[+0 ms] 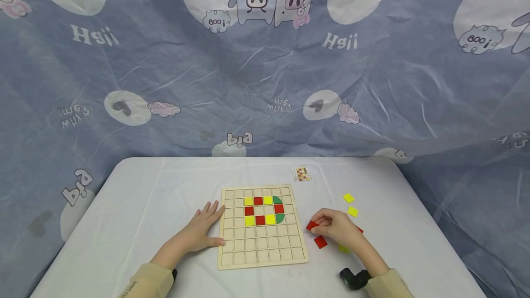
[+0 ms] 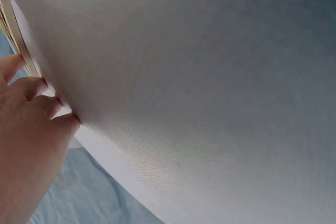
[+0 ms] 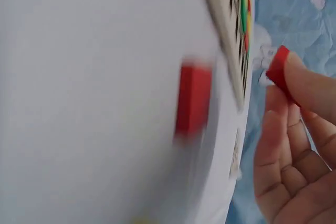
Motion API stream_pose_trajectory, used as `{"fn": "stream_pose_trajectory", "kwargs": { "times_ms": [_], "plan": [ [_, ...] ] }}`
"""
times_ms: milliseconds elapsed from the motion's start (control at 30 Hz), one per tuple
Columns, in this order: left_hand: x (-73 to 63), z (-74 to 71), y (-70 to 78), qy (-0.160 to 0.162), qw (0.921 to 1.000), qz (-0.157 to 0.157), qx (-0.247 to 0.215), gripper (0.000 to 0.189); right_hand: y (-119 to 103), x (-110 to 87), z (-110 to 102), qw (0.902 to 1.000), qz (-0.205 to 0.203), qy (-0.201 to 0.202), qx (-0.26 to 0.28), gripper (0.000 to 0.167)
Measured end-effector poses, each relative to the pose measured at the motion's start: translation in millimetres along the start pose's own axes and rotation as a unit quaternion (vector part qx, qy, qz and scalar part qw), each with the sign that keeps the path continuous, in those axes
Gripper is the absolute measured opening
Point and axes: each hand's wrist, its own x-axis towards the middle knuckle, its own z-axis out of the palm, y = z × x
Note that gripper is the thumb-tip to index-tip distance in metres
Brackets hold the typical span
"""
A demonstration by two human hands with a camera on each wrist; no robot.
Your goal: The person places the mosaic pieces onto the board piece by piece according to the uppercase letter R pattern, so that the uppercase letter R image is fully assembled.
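Note:
A wooden grid board (image 1: 265, 243) lies on the table, with red, yellow and green tiles set in its upper cells in a ring. My left hand (image 1: 198, 232) rests spread at the board's left edge, fingertips and thumb touching it. To the right of the board, my right hand (image 1: 337, 229) pinches a red square tile (image 3: 278, 72) between thumb and fingers, held above the table. Another red tile (image 1: 320, 242) lies on the table just below that hand. A yellow tile (image 1: 344, 249) and one more red tile (image 1: 360, 229) are partly hidden by the right hand and forearm.
Two yellow tiles (image 1: 352, 211) lie beyond the right hand. A small printed pattern card (image 1: 302, 173) is behind the board. A black object (image 1: 354, 279) shows by the right wrist. The white-covered table (image 1: 165, 187) meets a blue-grey patterned cloth (image 1: 248, 82) at the back.

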Motion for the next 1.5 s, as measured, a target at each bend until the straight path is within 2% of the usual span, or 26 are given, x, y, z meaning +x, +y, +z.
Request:
{"fn": "stream_pose_trajectory", "kwargs": {
  "times_ms": [167,333,500,700,933,1333,1500],
  "plan": [
    [0.1,-0.2,0.6,0.006,1.0000,0.002,0.005,0.102,-19,8.0,27,0.9972,-0.044,-0.025,0.056,0.019],
    [-0.3,-0.7,0.9,0.006,1.0000,0.004,0.007,0.101,-40,16.9,60,0.9928,-0.074,-0.048,0.081,0.017],
    [-1.6,-0.8,1.9,0.004,1.0000,0.007,-0.002,0.101,-58,25.5,86,0.9915,-0.093,-0.054,0.073,0.014],
    [-1.8,-0.9,1.6,0.002,1.0000,0.004,-0.004,0.101,-72,32.6,105,0.9931,-0.099,-0.045,0.045,0.009],
    [0.9,0.9,-0.8,0.001,1.0000,0.004,-0.003,0.101,-79,35.5,118,0.9936,-0.102,-0.047,-0.001,0.004],
    [2.8,2.2,-3.3,0.001,1.0000,-0.001,0.001,0.102,-85,32.2,122,0.9903,-0.116,-0.037,-0.066,0.006],
    [3.8,3.0,-4.0,0.000,1.0000,0.000,0.002,0.102,-85,28.9,112,0.9929,-0.105,-0.040,-0.039,0.004]
  ]
}}
